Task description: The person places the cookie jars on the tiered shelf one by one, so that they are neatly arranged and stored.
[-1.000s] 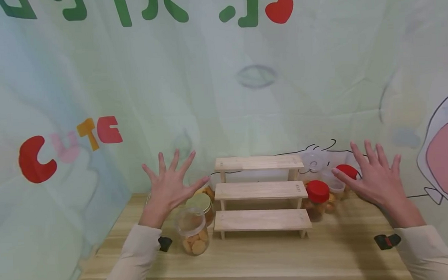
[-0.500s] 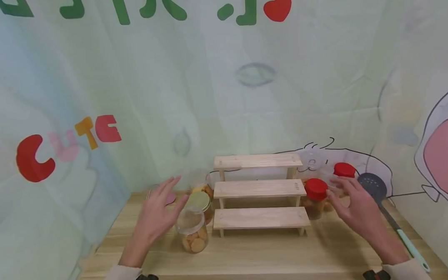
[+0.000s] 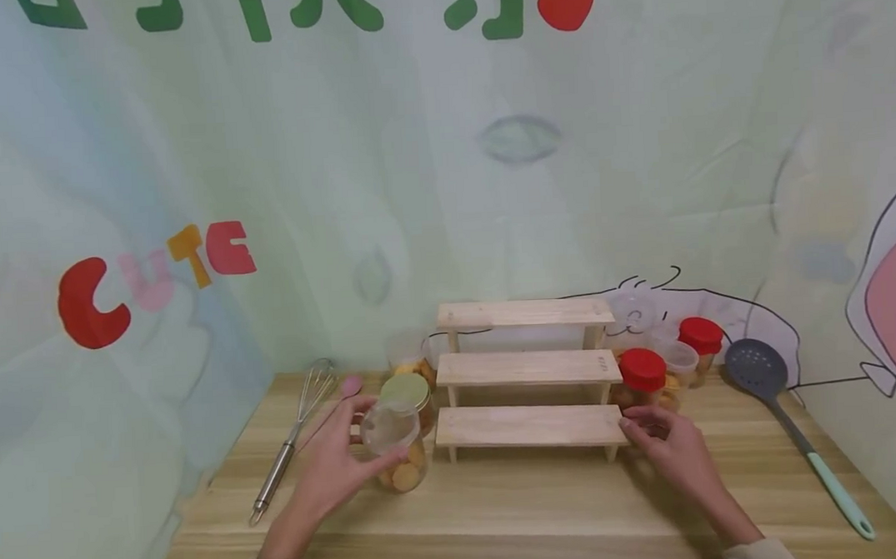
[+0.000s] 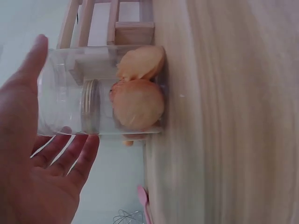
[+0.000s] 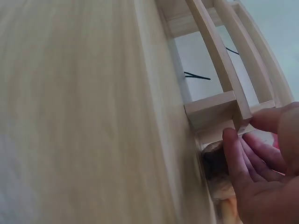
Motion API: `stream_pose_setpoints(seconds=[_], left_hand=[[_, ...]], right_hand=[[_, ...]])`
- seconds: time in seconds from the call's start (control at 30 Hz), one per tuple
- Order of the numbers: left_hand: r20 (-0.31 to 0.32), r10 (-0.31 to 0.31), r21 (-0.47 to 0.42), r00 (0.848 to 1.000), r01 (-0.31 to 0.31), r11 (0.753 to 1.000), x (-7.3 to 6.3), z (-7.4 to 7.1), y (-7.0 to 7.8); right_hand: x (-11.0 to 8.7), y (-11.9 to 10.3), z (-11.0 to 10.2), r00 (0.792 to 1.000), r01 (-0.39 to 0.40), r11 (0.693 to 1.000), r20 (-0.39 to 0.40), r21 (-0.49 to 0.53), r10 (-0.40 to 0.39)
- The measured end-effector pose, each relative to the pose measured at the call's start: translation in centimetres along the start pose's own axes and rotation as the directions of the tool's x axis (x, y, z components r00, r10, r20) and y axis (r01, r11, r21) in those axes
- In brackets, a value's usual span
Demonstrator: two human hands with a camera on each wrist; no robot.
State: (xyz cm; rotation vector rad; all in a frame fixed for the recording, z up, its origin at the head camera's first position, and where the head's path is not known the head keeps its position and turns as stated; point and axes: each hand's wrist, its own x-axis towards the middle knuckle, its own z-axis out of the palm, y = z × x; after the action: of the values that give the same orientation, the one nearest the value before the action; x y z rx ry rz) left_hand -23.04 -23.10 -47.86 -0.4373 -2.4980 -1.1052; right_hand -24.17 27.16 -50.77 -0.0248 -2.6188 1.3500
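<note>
My left hand [image 3: 339, 459] is at a clear plastic jar [image 3: 395, 440] that stands left of a three-step wooden shelf [image 3: 529, 426]. Its thumb lies along the jar's front and its fingers bend round the far side. In the left wrist view, round biscuits [image 4: 138, 103] sit in the bottom of the jar, which has no lid. At the right end of the lowest step, my right hand [image 3: 673, 449] pinches the board's corner between thumb and forefinger. The right wrist view shows the shelf corner [image 5: 240, 114] between those fingertips; the other fingers are partly hidden behind.
Behind the held jar are a green-lidded jar [image 3: 408, 391] and another jar of snacks [image 3: 409, 352]. A whisk [image 3: 293, 445] and a pink spoon [image 3: 351, 387] lie left. Red-lidded jars [image 3: 642, 369] stand right of the shelf, beside a slotted skimmer [image 3: 756, 370].
Both hands were raised with spread fingers, then came down. The left reached the open jar; the right reached the lowest step's end. The whisk and skimmer came fully into view.
</note>
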Motion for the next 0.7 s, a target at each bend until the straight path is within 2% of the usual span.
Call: stream_pose_setpoints(seconds=[0.2, 0.4, 0.57, 0.7], left_hand=[[0.019, -0.031, -0.05, 0.999, 0.032, 0.998, -0.2, 0.6, -0.2], [0.008, -0.024, -0.022, 1.0, 0.024, 0.999, 0.2, 0.0, 0.7], [-0.046, 0.016, 0.01, 0.999, -0.015, 1.0, 0.9, -0.6, 3.2], [-0.116, 0.042, 0.031, 0.992, -0.039, 0.999, 2.5, -1.1, 6.0]], right_hand=[[-0.2, 0.3, 0.3, 0.99, -0.125, 0.982, 0.075, 0.143, 0.116], [0.2, 0.0, 0.7, 0.984, -0.163, 0.96, 0.104, 0.226, 0.143], [0.0, 0.5, 0.8, 0.981, -0.181, 0.949, 0.115, 0.258, 0.156], [-0.1, 0.6, 0.7, 0.98, -0.193, 0.941, 0.108, 0.277, 0.169]])
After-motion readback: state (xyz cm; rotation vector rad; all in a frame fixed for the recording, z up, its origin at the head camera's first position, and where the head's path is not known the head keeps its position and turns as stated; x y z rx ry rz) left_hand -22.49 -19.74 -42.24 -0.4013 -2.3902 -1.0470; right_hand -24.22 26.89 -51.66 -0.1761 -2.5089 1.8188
